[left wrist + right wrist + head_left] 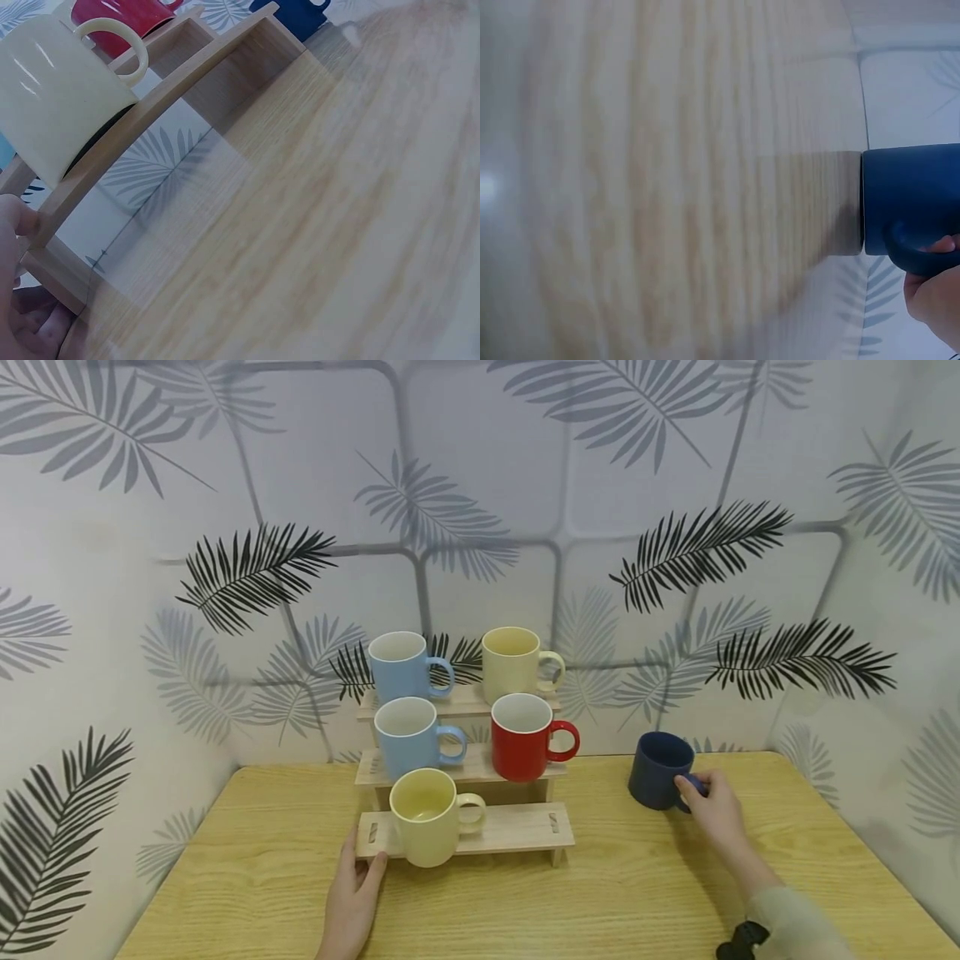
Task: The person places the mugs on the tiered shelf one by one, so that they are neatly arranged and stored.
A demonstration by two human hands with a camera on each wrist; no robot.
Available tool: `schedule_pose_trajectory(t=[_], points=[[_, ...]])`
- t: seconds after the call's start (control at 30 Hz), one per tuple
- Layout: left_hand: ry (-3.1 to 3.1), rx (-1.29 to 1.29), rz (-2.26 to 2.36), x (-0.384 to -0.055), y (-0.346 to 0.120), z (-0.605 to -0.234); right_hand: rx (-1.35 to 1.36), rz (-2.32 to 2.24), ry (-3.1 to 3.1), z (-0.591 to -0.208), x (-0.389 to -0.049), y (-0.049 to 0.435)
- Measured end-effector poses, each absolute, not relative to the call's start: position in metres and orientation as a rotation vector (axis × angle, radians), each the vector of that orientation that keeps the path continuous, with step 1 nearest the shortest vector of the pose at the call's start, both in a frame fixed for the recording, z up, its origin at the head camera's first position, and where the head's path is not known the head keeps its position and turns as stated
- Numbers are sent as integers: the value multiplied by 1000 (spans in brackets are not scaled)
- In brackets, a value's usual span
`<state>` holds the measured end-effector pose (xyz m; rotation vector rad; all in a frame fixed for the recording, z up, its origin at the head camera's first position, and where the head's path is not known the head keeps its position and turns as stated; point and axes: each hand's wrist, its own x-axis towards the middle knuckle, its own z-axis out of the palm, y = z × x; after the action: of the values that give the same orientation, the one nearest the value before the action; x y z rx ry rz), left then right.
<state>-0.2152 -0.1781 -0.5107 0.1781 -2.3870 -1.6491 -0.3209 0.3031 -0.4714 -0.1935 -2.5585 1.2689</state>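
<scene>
A dark blue mug (660,770) stands upright on the table at the right, and my right hand (712,810) holds it by its handle. In the right wrist view the fingers go round the handle of this mug (911,191), whose base meets the tabletop. My left hand (352,893) grips the left end of the lowest step of a three-step wooden rack (517,828). Seen from the left wrist, the thumb lies on the edge of that board (112,154). Just beside this hand, a pale yellow mug (426,827) sits on the lowest step.
On the middle step are a light blue mug (408,747) and a red mug (521,747). Another light blue mug (397,668) and a second yellow mug (510,672) occupy the top step. The wooden table (600,893) ends at a leaf-patterned wall (480,485).
</scene>
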Motion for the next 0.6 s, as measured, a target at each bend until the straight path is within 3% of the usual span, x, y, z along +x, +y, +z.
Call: schedule_pose_trajectory(t=[0.6], points=[[-2388, 183, -1629, -214, -177, -509, -165, 1325, -2483, -450, -304, 283]])
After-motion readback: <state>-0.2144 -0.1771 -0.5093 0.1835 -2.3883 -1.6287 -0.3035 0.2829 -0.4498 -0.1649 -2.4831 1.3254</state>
